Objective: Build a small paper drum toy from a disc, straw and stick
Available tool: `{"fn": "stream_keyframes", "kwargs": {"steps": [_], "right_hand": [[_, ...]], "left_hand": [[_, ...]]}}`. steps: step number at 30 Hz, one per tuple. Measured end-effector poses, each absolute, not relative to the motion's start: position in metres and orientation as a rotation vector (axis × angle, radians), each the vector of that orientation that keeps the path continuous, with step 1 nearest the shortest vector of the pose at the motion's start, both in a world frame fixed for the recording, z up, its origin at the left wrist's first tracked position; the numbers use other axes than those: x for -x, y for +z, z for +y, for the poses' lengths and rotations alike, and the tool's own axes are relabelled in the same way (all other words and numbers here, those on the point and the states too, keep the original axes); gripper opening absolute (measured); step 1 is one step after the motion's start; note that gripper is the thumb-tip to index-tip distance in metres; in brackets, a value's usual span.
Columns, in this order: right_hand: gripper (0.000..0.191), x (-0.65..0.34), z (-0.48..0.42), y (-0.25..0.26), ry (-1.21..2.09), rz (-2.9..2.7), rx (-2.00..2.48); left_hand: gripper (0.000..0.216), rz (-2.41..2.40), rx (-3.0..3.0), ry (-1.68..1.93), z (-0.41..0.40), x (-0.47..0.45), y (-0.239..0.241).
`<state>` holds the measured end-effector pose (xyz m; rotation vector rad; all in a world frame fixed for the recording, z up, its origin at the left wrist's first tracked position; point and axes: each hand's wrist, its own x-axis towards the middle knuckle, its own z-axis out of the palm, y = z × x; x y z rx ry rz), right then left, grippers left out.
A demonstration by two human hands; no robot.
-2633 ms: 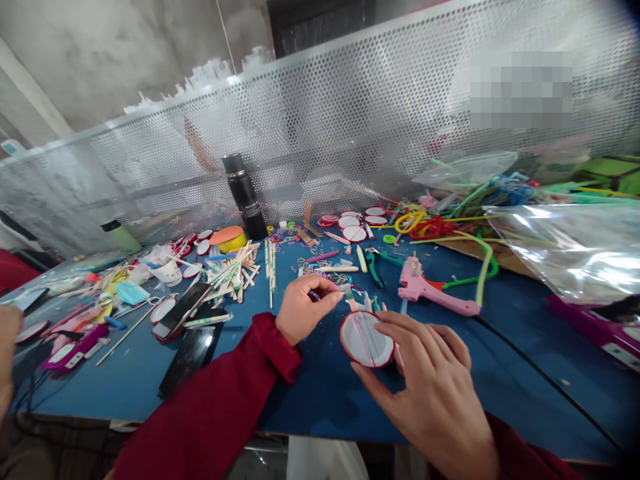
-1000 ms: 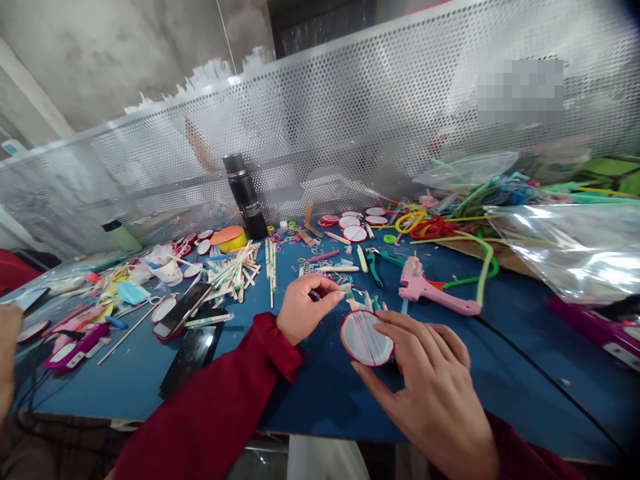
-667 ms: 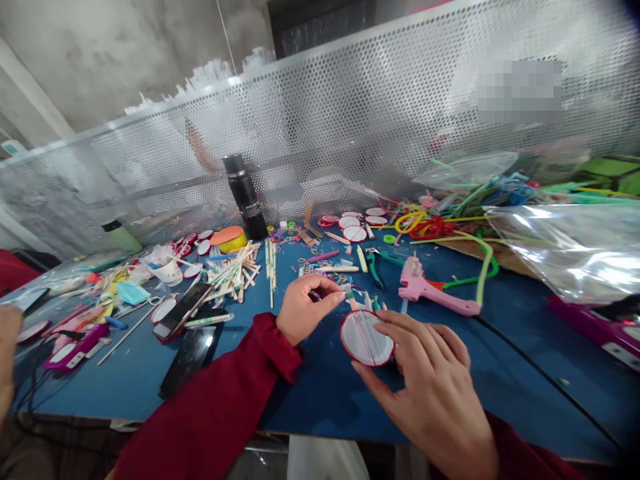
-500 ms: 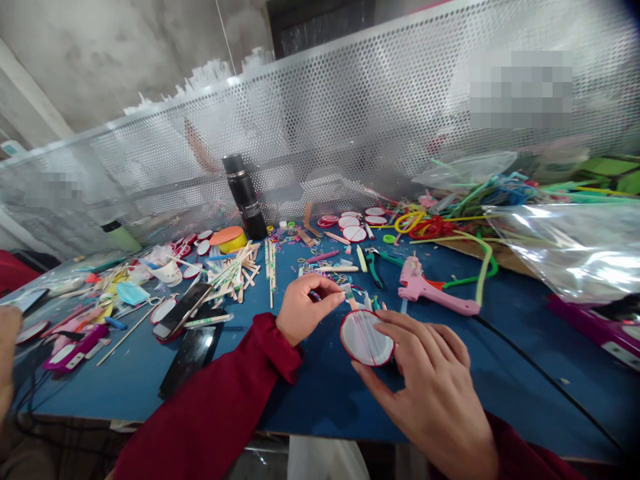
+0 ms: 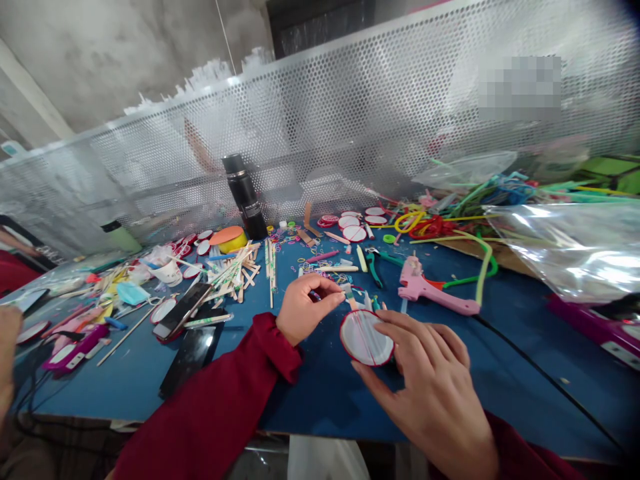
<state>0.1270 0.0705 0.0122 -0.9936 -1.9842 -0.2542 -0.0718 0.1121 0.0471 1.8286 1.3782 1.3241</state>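
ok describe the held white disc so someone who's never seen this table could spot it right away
Start at the blue table and look along its near edge, just right of centre, to the right grip. Between its thumb and fingers is the round white disc with a red rim. Similar discs lie farther back, but this one is held.

You can pass a hand over the open table (image 5: 320, 407) between your left sleeve (image 5: 210, 407) and the disc (image 5: 367, 339) in your right hand (image 5: 430, 380). Beyond that hand, the pliers (image 5: 374, 268) and glue gun (image 5: 420, 289) stand in your way; a black cord (image 5: 530, 363) runs across the table on your right.
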Motion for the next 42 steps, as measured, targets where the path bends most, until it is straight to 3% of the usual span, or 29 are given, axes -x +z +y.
{"fn": "stream_keyframes", "kwargs": {"steps": [30, 42], "right_hand": [[0.036, -0.1265, 0.0705, 0.0129, -0.252, -1.977, 0.988], [0.036, -0.1274, 0.0704, 0.0122, -0.236, -1.984, 0.997]], "left_hand": [[0.016, 1.369, -1.794, 1.33, 0.111, 0.0701, 0.0487], [0.039, 1.266, -1.686, 1.38, 0.1132, 0.0757, 0.043]]}}
